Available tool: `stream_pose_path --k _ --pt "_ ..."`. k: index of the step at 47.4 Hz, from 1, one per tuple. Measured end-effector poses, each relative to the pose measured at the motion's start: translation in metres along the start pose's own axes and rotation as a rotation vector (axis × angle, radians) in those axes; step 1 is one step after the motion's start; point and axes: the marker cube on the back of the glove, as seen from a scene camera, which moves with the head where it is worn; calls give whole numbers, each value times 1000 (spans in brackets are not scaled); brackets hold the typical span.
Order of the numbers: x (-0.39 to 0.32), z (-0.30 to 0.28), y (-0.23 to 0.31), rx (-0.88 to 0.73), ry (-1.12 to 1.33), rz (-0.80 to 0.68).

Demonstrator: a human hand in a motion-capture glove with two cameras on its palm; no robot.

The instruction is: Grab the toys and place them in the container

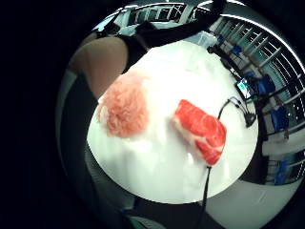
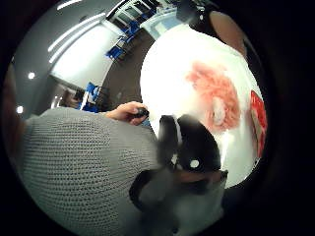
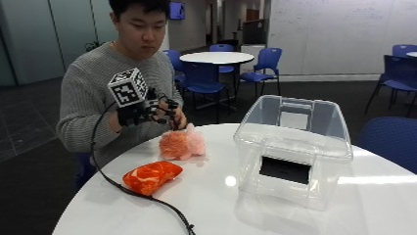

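Note:
A fluffy pink plush toy [image 3: 181, 143] lies on the round white table [image 3: 215, 210] in front of the person. A red-and-white marbled soft toy [image 3: 151, 177] lies nearer the table's front left edge. My gloved right hand [image 3: 147, 113] hovers just above and left of the pink toy, fingers loosely curled, holding nothing. Both palm views look down on the pink toy [image 1: 125, 109] [image 2: 216, 96] and the red toy [image 1: 201, 130] [image 2: 258, 120], side by side on the tabletop. A clear plastic container [image 3: 326, 127] stands open-topped to the right of the toys.
The person's bare hand [image 2: 129, 112] rests near the table edge by the grey sleeve. Blue chairs [image 3: 264, 61] and another round table [image 3: 216, 57] stand behind, away from the work area.

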Motion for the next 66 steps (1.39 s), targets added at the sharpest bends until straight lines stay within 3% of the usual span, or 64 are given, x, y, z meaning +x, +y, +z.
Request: stream_pose_path --k 20,39,46,55,66 --pt "0 -1 0 -3 10 16" --pt "5 13 -118 -107 111 -2" --pt "17 52 -111 -204 108 61" --pt "18 119 -87 -466 75 78" --pt "19 125 -86 -465 105 115"
